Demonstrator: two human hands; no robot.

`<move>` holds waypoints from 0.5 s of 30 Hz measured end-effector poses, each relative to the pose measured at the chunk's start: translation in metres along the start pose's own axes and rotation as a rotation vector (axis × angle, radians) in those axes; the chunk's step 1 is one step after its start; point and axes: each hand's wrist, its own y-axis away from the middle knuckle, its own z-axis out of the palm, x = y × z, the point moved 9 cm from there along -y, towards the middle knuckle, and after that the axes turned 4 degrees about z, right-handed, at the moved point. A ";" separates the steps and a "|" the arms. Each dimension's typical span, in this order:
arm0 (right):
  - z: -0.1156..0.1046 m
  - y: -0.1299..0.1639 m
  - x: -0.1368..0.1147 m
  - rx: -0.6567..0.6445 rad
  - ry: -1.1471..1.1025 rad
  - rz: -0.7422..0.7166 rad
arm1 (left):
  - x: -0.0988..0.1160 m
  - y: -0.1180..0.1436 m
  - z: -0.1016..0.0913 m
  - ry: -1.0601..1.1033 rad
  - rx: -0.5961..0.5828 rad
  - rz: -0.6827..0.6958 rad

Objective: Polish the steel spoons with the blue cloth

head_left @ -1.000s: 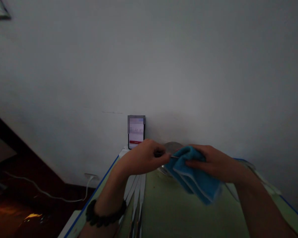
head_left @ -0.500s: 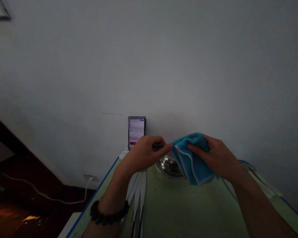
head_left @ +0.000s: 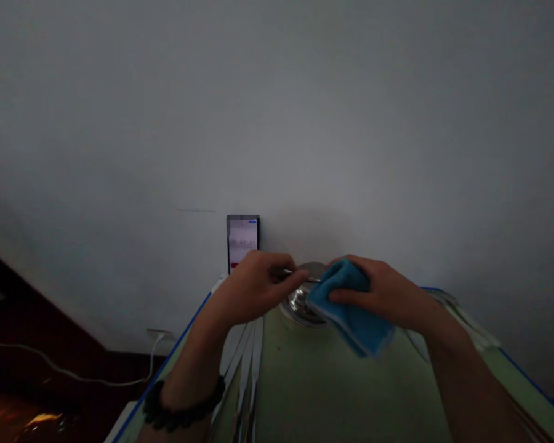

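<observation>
My left hand (head_left: pixel 258 286), with a dark bead bracelet at the wrist, pinches a thin metal utensil (head_left: pixel 313 280) between thumb and fingers. Its far end runs into a folded blue cloth (head_left: pixel 346 307); which kind of utensil it is, I cannot tell. My right hand (head_left: pixel 373 283) grips that cloth, thumb on the near side. Both hands are raised over the table, close together. Behind and below them stands a shiny metal bowl (head_left: pixel 300 307), partly covered by the hands and cloth. Beneath my left forearm lie several table knives (head_left: pixel 244 369) side by side.
A phone (head_left: pixel 244 237) showing a timer leans on the grey wall (head_left: pixel 305 123). The green table (head_left: pixel 332 394) has blue edging. Along its right side lie long pale items (head_left: pixel 471 320), too blurred to name. A white cable (head_left: pixel 64 376) runs at the lower left.
The cloth has come down slightly and folded more closely around the utensil's end, more of which shows by my left fingers. The whole view has shifted a little.
</observation>
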 end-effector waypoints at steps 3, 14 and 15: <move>-0.005 -0.001 0.005 0.050 0.033 0.029 | -0.002 -0.002 -0.001 0.016 0.037 -0.003; -0.028 0.004 0.002 0.473 -0.213 0.013 | -0.007 -0.004 0.017 0.107 -0.084 0.001; -0.031 0.007 0.005 0.565 -0.281 0.052 | -0.006 -0.005 0.015 0.113 -0.063 0.002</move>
